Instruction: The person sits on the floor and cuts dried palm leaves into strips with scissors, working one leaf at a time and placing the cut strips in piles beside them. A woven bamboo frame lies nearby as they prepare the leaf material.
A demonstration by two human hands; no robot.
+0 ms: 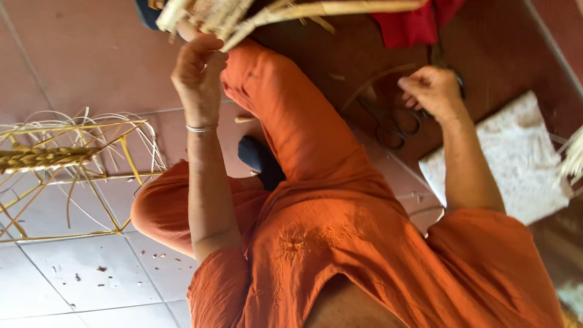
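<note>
left hand (197,67) raised, fingers closed on edge of woven cane piece (206,15) at top of view. right hand (432,91) curled over scissors (395,124) on floor (79,54), grip unclear. step looks like fetching cutter; next calls for firm hold, trimming cane strip (373,82).

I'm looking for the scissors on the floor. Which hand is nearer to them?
Right. The right hand is right beside the scissors, just above their handles. The left hand is far off across the raised knee, at the woven cane piece.
</note>
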